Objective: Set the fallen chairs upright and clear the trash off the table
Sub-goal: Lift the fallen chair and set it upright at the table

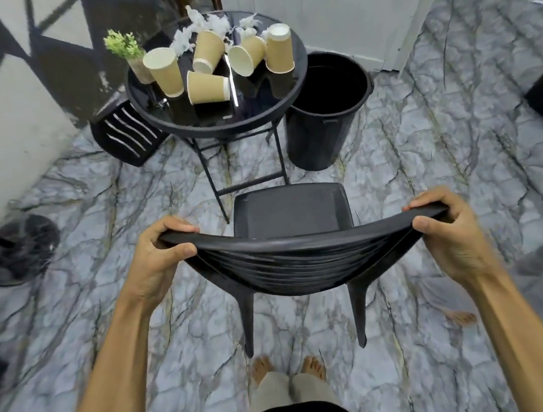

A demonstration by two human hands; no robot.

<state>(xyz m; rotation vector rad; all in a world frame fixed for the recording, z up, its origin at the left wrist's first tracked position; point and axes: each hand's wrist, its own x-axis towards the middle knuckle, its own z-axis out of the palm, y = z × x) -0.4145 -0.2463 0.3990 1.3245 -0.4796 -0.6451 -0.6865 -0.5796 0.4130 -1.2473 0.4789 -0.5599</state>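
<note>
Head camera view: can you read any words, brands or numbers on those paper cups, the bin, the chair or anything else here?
No readable text anywhere in this view.
The brown paper cups are plain, with no print.
The black bin and black chair show no label.
A small pale mark on the round table is too small to tell.

One head-worn wide view looks steeply down and forward; floor near, table (224, 122) beyond.

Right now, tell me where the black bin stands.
In the head view, the black bin stands on the floor right of the round table, beyond the chair.
</note>
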